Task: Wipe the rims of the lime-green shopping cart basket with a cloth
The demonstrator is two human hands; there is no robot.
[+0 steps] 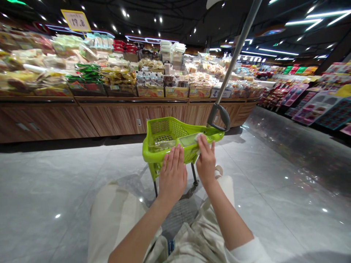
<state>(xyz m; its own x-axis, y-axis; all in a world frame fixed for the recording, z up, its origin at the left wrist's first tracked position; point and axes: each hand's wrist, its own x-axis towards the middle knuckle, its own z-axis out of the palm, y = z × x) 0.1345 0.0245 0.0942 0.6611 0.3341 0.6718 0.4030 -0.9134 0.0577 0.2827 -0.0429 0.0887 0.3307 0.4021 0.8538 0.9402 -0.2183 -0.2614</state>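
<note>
A green plastic shopping cart (159,157) stands right in front of my knees, its mesh basket showing nothing inside. My left hand (172,173) lies against the near rim with its fingers stretched out flat. Near the right end of that rim, my right hand (206,159) presses a small white tissue or cloth (198,138) onto the cart, beside a clear label panel (188,140). Most of the white piece is hidden under the fingers. A grey loop handle (219,117) rises at the cart's right end, with a long metal pole (238,47) above it.
Behind the cart runs a wooden display counter (115,118) piled with packaged foods. A price sign (76,21) stands at its upper left. More stocked shelves (315,102) line the right side. Shiny grey floor tiles (55,190) surround my bent legs (115,215).
</note>
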